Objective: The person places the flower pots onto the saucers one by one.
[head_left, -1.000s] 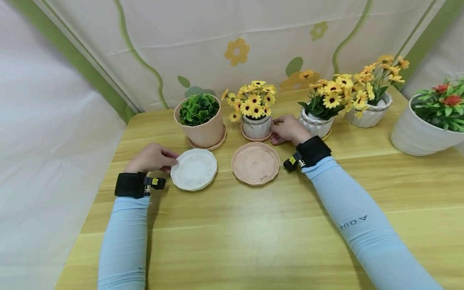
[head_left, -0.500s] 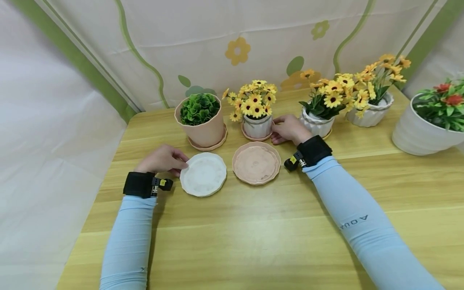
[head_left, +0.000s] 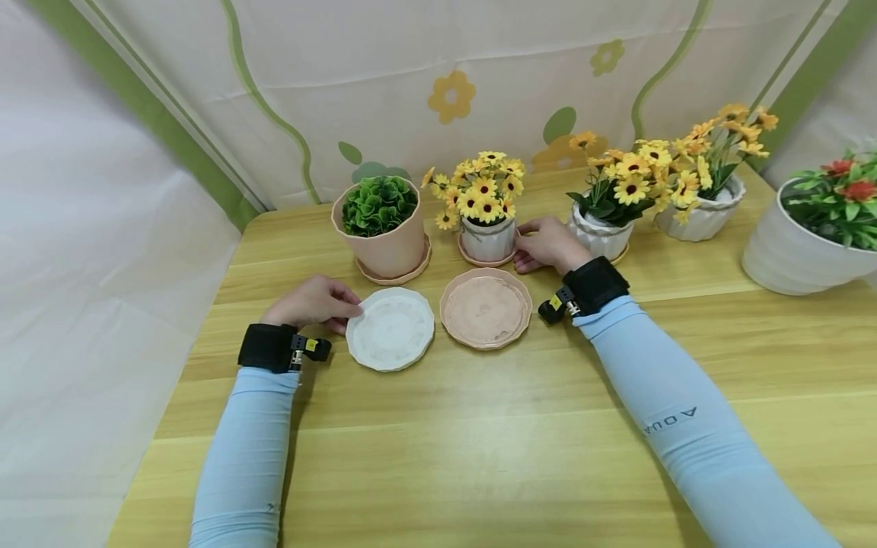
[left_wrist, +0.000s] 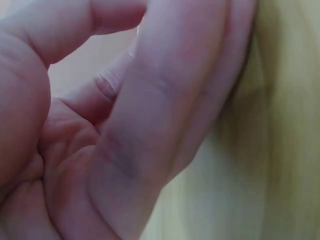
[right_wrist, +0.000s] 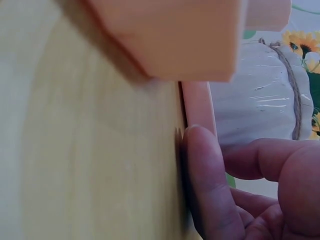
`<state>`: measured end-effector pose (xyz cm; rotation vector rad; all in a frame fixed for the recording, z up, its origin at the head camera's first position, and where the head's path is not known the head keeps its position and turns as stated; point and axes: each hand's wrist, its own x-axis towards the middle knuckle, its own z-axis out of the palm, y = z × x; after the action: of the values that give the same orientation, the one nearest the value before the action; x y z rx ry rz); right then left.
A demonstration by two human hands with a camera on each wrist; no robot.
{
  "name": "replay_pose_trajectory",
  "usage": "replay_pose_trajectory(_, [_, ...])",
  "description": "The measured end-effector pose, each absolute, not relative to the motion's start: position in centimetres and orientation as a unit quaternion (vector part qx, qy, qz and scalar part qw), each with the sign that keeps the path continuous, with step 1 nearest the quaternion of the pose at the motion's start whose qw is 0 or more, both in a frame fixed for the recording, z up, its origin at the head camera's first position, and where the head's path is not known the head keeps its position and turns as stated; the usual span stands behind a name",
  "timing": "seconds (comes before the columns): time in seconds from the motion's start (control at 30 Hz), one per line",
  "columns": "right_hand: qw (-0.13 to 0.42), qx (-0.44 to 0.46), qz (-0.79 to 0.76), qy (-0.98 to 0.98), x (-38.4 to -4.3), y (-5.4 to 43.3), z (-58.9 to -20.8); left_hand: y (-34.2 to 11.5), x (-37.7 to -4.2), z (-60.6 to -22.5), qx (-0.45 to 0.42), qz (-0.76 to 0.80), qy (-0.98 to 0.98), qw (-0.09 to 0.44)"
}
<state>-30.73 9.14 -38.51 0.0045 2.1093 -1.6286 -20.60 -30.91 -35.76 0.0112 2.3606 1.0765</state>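
The person's left hand [head_left: 315,301] is at the near left edge of a round white plate [head_left: 390,329] with a faceted rim, which lies on the pale wood-grained bench [head_left: 438,441]; the grip pinches that edge, thumb and fingers together, though the left wrist view is too close and blurred to show the contact itself. The right hand [head_left: 548,243] reaches farther back, its grip pinching the right edge of a small pink saucer [right_wrist: 199,105] with thumb and fingers. On that saucer stands a small white pot [head_left: 488,242] with a cord around its rim and a bunch of yellow, dark-centred flowers [head_left: 483,194]. Just in front of it lies a round, empty pink plate [head_left: 485,310], beside the white one with a narrow gap between. Behind the white plate, a taller pink pot [head_left: 390,247] of green leaves stands upright on a pink saucer of its own. Past the right hand come two fluted white pots [head_left: 599,236] with yellow and orange flowers, then a large ribbed white pot [head_left: 795,247] bearing red blooms at the far right. Both arms wear light blue sleeves [head_left: 243,457] and black wristbands [head_left: 267,348]. A white curtain [head_left: 384,46] with green stripes and printed flowers hangs behind the bench.
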Motion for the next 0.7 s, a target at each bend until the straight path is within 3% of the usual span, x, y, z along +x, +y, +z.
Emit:
replay_pose_trajectory(0.5, [0.224,-0.001,-0.567,0.792,-30.0,9.3,-37.4,-31.1,-21.0,-36.4,0.013,0.403,0.875,0.268])
replay_pose_trajectory(0.7, [0.179,-0.040,-0.449,0.874,-28.8,9.8,-36.0,-31.3,-20.8,-36.1,0.022,0.398,0.876,0.272])
